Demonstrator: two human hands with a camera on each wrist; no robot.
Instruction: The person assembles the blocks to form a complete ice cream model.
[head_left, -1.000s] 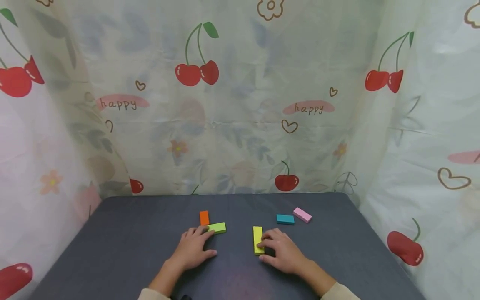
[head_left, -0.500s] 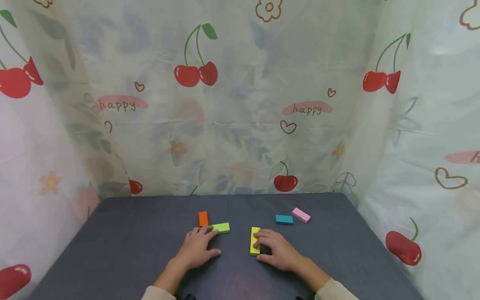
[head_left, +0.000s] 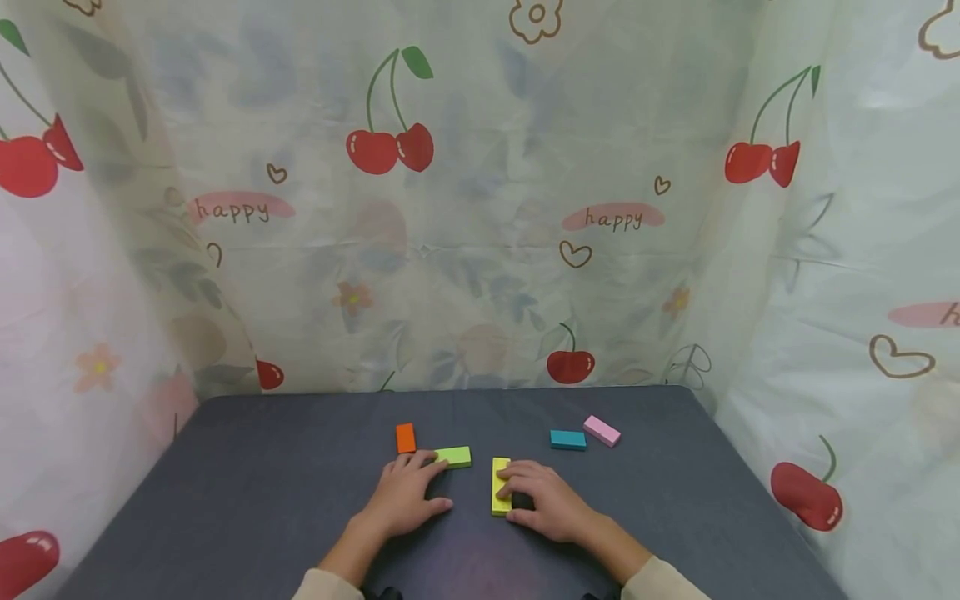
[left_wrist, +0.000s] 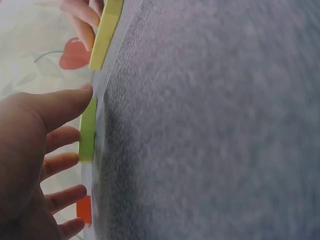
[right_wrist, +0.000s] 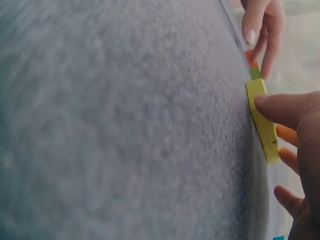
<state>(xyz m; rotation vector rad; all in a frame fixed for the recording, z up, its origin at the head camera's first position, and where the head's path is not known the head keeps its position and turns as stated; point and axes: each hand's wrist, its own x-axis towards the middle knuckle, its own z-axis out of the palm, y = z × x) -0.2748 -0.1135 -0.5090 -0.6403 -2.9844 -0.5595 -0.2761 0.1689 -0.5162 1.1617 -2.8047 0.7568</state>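
In the head view my left hand lies palm down, its fingers loosely extended and touching the left end of a lime green block. The left wrist view shows the thumb apart from that green block. My right hand is beside a yellow block, with its fingers against the block's right side. In the right wrist view the thumb overlaps the near side of the yellow block, and the other fingers reach behind it. Both blocks lie flat on the dark table, a small gap between them.
An orange block lies just beyond the left fingertips. A teal block and a pink block lie farther back on the right. The dark grey table meets a cherry-printed curtain behind and at both sides.
The green block has slid right with my left hand. The yellow block has slid left with my right hand, narrowing the gap. The orange, teal and pink blocks have stayed in place.
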